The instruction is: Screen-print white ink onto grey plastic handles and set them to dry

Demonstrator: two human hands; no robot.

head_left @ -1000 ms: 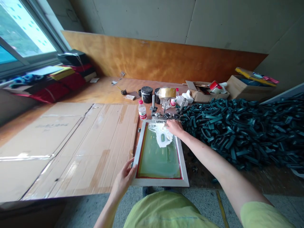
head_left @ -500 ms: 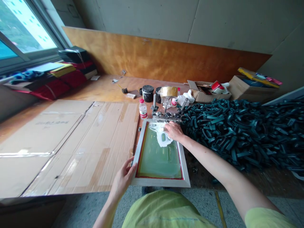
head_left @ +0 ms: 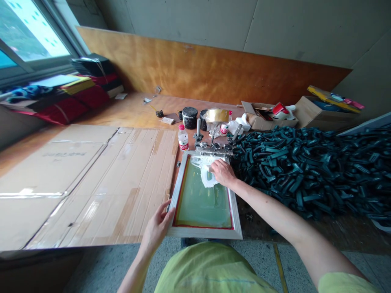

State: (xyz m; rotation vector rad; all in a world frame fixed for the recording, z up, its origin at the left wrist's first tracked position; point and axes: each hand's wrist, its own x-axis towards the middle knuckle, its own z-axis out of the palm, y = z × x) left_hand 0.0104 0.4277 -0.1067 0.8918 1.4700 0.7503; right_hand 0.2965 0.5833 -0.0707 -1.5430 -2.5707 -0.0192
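Note:
A silk-screen frame [head_left: 238, 221] with green mesh [head_left: 201, 207] lies in front of me. White ink [head_left: 209, 182] is smeared over the mesh's upper part, around a small greenish opening. My left hand [head_left: 160, 221] grips the frame's left side near its lower corner, thumb on top and fingers at the outer edge. Over the ink, at the mesh's upper right, my right hand [head_left: 224, 173] is closed on a small pale squeegee [head_left: 209, 168], mostly hidden by the fingers. A metal clamp [head_left: 214, 151] with knobs holds the frame's far end.
Flattened cardboard [head_left: 137, 171] covers the table at left. A heap of dark green plastic parts [head_left: 293, 171] lies close on the right. Beyond the clamp stand a red-capped bottle [head_left: 183, 138], black tubs [head_left: 190, 118], a tape roll [head_left: 217, 115] and an open carton [head_left: 271, 122].
My right hand has moved slightly toward me over the ink with the squeegee. The left hand keeps its hold on the frame. The whole view has shifted a little.

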